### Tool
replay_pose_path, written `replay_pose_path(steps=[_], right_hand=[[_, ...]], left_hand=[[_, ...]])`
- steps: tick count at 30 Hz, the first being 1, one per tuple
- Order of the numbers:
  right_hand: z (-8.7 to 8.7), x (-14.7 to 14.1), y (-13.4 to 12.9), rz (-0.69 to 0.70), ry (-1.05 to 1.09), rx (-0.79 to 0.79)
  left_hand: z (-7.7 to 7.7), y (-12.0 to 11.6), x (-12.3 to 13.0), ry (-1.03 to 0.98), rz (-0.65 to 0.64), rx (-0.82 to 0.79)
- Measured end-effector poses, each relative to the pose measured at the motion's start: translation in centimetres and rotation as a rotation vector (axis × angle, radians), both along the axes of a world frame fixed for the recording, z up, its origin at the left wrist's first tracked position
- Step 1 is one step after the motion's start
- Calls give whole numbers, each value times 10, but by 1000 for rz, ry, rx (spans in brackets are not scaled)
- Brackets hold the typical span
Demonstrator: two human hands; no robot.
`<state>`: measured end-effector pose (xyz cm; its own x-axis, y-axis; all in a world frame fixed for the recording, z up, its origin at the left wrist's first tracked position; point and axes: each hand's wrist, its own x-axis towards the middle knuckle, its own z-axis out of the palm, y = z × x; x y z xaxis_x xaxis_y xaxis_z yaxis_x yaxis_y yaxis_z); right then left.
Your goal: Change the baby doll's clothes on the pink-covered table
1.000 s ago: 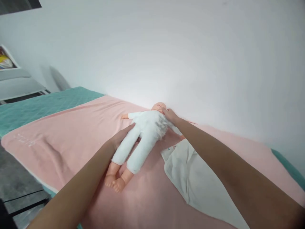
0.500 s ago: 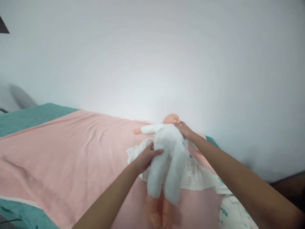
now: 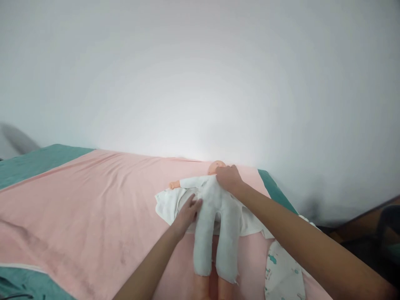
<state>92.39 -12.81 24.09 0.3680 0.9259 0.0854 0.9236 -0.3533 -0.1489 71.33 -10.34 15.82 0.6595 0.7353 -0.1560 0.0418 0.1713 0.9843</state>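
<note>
A baby doll (image 3: 215,212) with a white cloth body lies on its back, its head away from me and its bare feet toward me. Under its torso a white garment (image 3: 167,204) is spread out. My left hand (image 3: 188,214) rests against the doll's side at the waist, thumb and fingers apart. Curled at the doll's neck and shoulder is my right hand (image 3: 229,177), closed on the doll there and hiding part of its head and one arm. The doll's other arm stretches out to the left over the garment.
A pink blanket (image 3: 78,208) covers most of the teal bedding (image 3: 46,160). White printed cloth (image 3: 284,271) lies to the right of the doll's legs. A pale wall (image 3: 200,83) rises behind the bed. Dark objects stand at the far right edge.
The doll lies flatter and slightly lower in view. My left hand's thumb has slid off its belly to its side. My right hand has shifted from beside the head to over the neck and shoulder.
</note>
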Motion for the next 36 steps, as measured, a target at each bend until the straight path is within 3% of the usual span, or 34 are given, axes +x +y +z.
replay_pose_path(steps=[2, 4, 7, 12, 16, 22, 25, 29, 32, 36], right_hand=[[-1, -22, 18, 115, -103, -11], [-12, -45, 37, 206, -156, -29], [-38, -70, 66, 269, -171, -63], [-62, -75, 87, 284, -166, -71], [-55, -65, 76, 323, -181, -20], [-41, -49, 59, 311, -97, 85], [-40, -44, 53, 368, -42, 75], [-47, -47, 48, 340, -190, 83], [-54, -56, 52, 283, -257, 85], [-59, -73, 66, 260, -247, 70]], left_hand=[[-6, 28, 1, 155, 224, 417], [-18, 54, 1, 279, 294, 825], [-41, 79, -1, 464, 299, 1086], [-62, 87, 0, 533, 413, 1144], [-58, 85, -1, 502, 476, 1092], [-51, 86, -12, 286, 683, 731], [-51, 89, -16, 280, 726, 659], [-52, 85, -17, 267, 742, 622], [-51, 75, -13, 310, 625, 783], [-48, 65, -7, 344, 248, 1207]])
